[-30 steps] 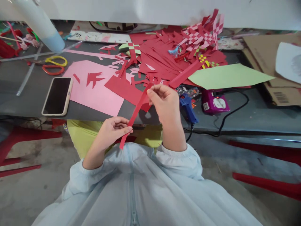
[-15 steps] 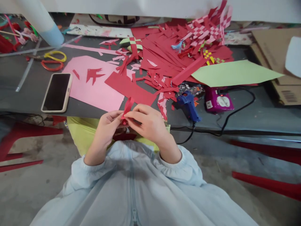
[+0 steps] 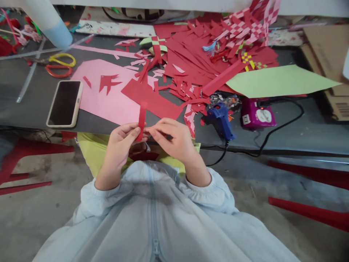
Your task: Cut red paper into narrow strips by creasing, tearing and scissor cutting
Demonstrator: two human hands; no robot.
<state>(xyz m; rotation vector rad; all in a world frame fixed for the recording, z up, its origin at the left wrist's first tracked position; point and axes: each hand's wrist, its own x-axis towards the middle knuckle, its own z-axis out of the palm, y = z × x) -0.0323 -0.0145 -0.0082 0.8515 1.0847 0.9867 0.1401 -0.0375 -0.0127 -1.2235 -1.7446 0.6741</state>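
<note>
At the near edge of the dark table (image 3: 91, 120), approx. centre, the red strip (image 3: 142, 115) is up in the hands, its far end seen against the pink sheet (image 3: 109, 103). A sec ago it ran slantwise, pulled long betw. both hands; now the hands are close tog. and only a short upright length shows. L hand (image 3: 118, 143) has it pinched, thumb flat on the near part, fingers behind. R hand (image 3: 174, 140) is just to the right, thumb & index fingertips nearly meeting beside the strip; can't tell if they grip its other end or nothing. Prob. means the strip's being doubled or folded, w/ L as anchor and R working the bend; fold itself is hidden, so that's a guess. Red rectangle (image 3: 160, 102) lies farther off, glue gun (image 3: 222, 120) to the right, both untouched.
</note>
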